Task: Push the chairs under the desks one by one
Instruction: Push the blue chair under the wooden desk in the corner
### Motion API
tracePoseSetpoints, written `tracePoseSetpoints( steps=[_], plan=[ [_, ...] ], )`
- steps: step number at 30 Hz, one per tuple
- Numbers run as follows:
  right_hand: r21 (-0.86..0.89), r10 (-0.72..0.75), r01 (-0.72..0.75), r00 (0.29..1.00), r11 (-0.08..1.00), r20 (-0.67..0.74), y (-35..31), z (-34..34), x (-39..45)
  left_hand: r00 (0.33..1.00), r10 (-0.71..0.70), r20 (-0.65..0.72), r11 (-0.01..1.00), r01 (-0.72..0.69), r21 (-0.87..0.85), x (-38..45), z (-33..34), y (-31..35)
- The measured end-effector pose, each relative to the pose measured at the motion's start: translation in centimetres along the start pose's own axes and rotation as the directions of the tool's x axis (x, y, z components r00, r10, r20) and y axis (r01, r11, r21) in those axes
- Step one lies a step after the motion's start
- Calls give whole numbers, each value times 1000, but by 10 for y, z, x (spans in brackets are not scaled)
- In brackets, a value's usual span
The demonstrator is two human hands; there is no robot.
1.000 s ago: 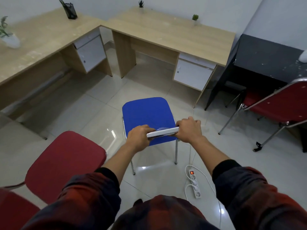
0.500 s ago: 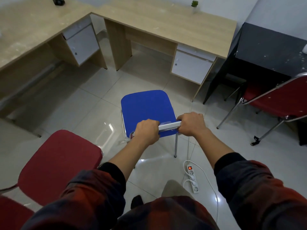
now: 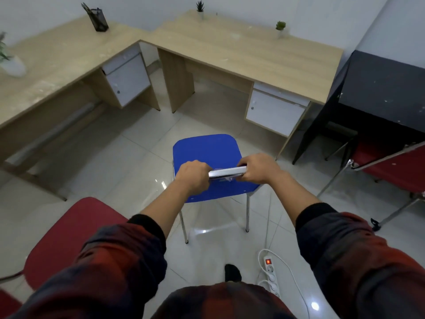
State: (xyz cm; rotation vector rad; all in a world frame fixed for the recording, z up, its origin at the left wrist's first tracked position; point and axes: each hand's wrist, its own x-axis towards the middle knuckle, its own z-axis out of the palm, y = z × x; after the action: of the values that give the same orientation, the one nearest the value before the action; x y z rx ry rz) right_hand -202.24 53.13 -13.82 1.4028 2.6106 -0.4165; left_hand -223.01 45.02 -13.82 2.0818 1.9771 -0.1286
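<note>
Pale glossy floor tiles (image 3: 138, 162) fill the middle of a small room, with two wooden desks set in an L against the white walls: the left desk (image 3: 57, 63) carries a black pen holder (image 3: 99, 19) and a blurred potted plant (image 3: 9, 61), and the far desk (image 3: 248, 51) carries two small potted plants (image 3: 280, 28). A black desk (image 3: 388, 84) stands at the right with a red chair (image 3: 395, 166) partly in front of it. The blue chair (image 3: 207, 155) stands on the open floor in front of the far desk, well clear of it, its seat pointing toward the desk's knee space. The left hand (image 3: 193, 174) and the right hand (image 3: 259, 169) both have their fingers curled tight around the chair's metal top rail (image 3: 226, 173), one at each end. Another red chair (image 3: 71, 238) sits at the lower left, near the person's left sleeve. A white power strip (image 3: 270, 272) with a lit red switch lies on the tiles at the lower right, its cord trailing beside the chair's rear leg.
</note>
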Motion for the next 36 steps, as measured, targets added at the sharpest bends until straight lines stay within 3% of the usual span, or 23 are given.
tracePoseSetpoints(
  steps=[7,10,15,20,30,36],
  plan=[
    [84,-110,127,977,988,-184,2,-19,43,997,-70,-37,998,69,-5,35,-32,-33],
    [91,-157,174,973,981,-170,15,-34,60,984,-139,-115,990,136,-32,48,-34,-32],
    [0,-132,133,988,991,-82,43,-36,72,965,-178,-194,984,176,-26,63,-18,-2],
    [-28,-110,108,990,994,-91,50,-38,81,982,-114,-153,993,116,6,75,-23,-7],
    [-3,-17,17,975,1000,-222,5,-33,113,987,-135,-88,991,134,-20,91,-47,-63],
    [-50,-89,86,993,995,-78,22,-53,137,962,-219,-163,975,211,-67,106,-48,-53]
  ],
)
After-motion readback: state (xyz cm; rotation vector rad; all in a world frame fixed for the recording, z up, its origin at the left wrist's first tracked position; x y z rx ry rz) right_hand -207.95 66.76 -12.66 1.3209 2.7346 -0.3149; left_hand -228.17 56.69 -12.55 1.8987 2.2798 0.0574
